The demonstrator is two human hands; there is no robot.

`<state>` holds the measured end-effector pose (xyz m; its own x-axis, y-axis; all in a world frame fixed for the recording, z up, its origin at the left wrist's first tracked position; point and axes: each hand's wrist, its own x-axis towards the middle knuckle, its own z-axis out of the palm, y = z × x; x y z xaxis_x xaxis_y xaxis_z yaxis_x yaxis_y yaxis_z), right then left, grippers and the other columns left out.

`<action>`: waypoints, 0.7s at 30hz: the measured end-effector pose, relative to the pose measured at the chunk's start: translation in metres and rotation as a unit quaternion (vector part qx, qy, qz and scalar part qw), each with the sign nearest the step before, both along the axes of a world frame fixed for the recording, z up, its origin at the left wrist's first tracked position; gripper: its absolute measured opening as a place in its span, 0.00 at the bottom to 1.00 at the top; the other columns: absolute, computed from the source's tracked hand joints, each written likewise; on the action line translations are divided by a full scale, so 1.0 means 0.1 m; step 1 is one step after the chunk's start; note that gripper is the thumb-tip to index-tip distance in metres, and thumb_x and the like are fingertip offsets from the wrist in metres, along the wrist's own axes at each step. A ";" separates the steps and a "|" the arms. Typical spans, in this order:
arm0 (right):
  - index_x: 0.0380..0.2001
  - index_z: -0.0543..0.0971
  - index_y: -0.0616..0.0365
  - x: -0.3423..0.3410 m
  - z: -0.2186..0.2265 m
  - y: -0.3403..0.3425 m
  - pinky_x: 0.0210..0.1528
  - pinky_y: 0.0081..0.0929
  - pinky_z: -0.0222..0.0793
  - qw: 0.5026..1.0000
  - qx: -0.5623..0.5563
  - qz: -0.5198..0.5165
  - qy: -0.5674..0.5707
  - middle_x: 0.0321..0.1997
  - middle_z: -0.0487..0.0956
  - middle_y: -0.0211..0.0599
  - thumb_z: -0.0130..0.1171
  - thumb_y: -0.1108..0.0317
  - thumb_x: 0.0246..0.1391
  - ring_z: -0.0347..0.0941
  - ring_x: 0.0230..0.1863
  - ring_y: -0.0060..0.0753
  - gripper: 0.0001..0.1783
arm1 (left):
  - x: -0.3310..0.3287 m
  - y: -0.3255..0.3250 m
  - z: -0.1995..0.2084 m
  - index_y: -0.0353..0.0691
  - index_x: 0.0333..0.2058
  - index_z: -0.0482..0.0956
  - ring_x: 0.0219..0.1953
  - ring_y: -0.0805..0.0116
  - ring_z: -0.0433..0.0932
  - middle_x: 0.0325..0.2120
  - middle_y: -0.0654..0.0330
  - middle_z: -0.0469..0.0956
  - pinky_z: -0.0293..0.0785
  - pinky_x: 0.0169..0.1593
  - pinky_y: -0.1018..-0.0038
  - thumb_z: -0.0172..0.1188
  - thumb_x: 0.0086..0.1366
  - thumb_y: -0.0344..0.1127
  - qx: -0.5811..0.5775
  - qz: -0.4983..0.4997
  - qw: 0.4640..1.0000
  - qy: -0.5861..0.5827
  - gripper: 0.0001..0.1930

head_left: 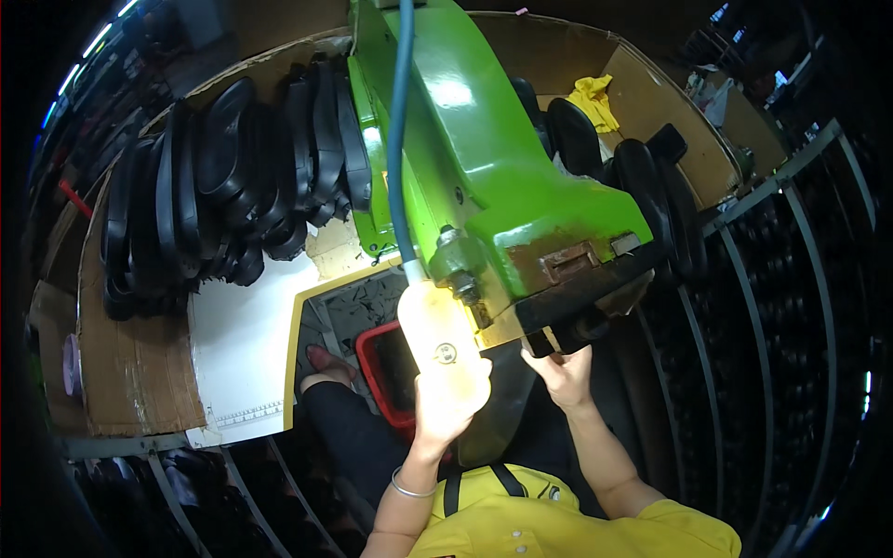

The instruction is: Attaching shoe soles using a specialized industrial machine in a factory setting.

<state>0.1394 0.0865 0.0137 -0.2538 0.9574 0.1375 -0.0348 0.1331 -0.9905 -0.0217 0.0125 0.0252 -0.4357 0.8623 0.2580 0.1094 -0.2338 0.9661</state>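
Observation:
A green machine (521, 177) with a dark, worn head stands in front of me. A glowing lamp (437, 325) on a blue-grey cable hangs at its left side. My left hand (451, 409), with a bangle on the wrist, is just below the lamp; glare and the lamp hide its fingers. My right hand (566, 377) is closed under the machine head, thumb and fingers against a black piece (539, 343). Most of that piece is hidden by the head. Black shoe soles (223, 139) stand packed in rows left of the machine, and more black soles (642, 172) lie on its right.
A white board (237, 344) with a ruler strip and a yellow edge lies at left beside brown cardboard (139, 372). Below the opening is a red bin (367, 358), near my leg. Metal racks (744, 279) hold dark items at right. A yellow cloth (593, 102) lies in the far cardboard box.

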 end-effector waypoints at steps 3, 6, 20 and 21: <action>0.24 0.71 0.59 -0.13 0.02 0.02 0.25 0.12 0.56 0.998 0.042 0.031 -0.028 0.22 0.69 0.21 0.66 0.75 0.46 0.61 0.23 0.09 0.11 | -0.04 -0.20 -0.29 0.28 0.41 0.77 0.39 0.70 0.79 0.38 0.56 0.80 0.74 0.45 0.75 0.64 0.53 0.24 -0.065 -0.037 0.993 -0.094 0.15; 0.24 0.72 0.58 -0.25 0.09 -0.01 0.23 0.11 0.54 0.992 0.097 0.059 -0.054 0.20 0.68 0.18 0.66 0.76 0.46 0.59 0.21 0.07 0.11 | -0.05 -0.23 -0.23 0.31 0.40 0.77 0.37 0.75 0.73 0.35 0.61 0.77 0.70 0.44 0.78 0.62 0.58 0.26 -0.048 -0.018 0.987 -0.155 0.11; 0.45 0.74 0.66 0.95 -0.88 -1.02 0.51 0.27 0.69 0.926 -0.330 0.160 -0.091 0.46 0.77 0.37 0.70 0.77 0.41 0.73 0.47 0.26 0.25 | 0.00 -0.07 -0.58 0.33 0.65 0.51 0.69 0.53 0.44 0.67 0.47 0.45 0.38 0.69 0.61 0.57 0.62 0.45 -0.146 -0.082 0.984 -0.058 0.38; 0.40 0.74 0.66 1.16 -0.89 -1.03 0.43 0.24 0.73 0.937 -0.305 0.124 -0.117 0.39 0.79 0.37 0.70 0.79 0.38 0.75 0.40 0.26 0.22 | 0.00 -0.11 -0.58 0.33 0.62 0.55 0.64 0.57 0.49 0.62 0.50 0.51 0.43 0.65 0.64 0.57 0.62 0.41 -0.133 -0.067 0.988 -0.051 0.34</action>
<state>0.2553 -0.0160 -0.0750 -0.4338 0.7473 -0.5033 0.2383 -0.4436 -0.8640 -0.0213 0.0015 -0.0325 -0.3256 0.9452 -0.0236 -0.0056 0.0230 0.9997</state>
